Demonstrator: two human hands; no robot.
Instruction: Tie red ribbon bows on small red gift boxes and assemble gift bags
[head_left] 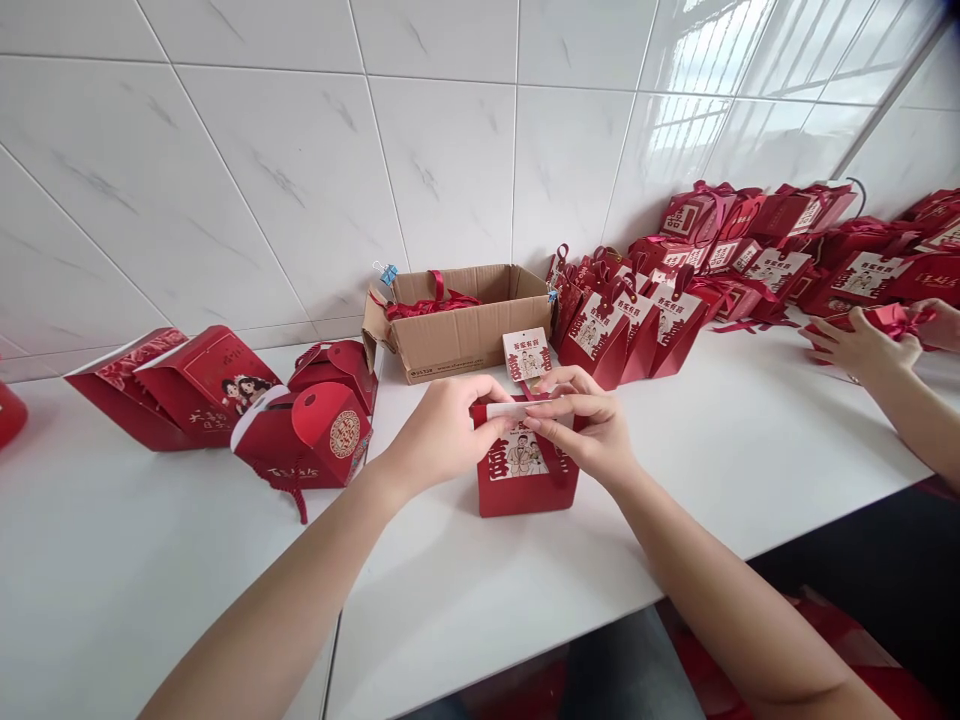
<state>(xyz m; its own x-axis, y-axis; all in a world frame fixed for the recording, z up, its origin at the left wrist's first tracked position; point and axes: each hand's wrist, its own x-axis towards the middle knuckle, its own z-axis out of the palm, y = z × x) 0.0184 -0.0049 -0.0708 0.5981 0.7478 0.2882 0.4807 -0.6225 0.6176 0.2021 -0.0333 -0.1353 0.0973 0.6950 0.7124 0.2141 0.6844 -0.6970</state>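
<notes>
A red gift box point(525, 497) with a printed couple on its white front panel stands upright on the white table before me. My left hand point(456, 425) pinches the left end of its top edge between thumb and fingers. On the right end, the fingers of my right hand point(589, 420) close over the same top edge, near a dark red ribbon that hangs down the front. Just behind the box rises a small white card point(526, 355) with a couple printed on it. My fingers hide part of the box's top.
Behind stands a cardboard box point(457, 335) holding red ribbons. Several finished-looking red gift boxes point(634, 330) stand to its right, with a larger pile point(780, 250) beyond. More red boxes point(202, 385) are at left. A co-worker's hands point(874, 340) hold a red box at far right.
</notes>
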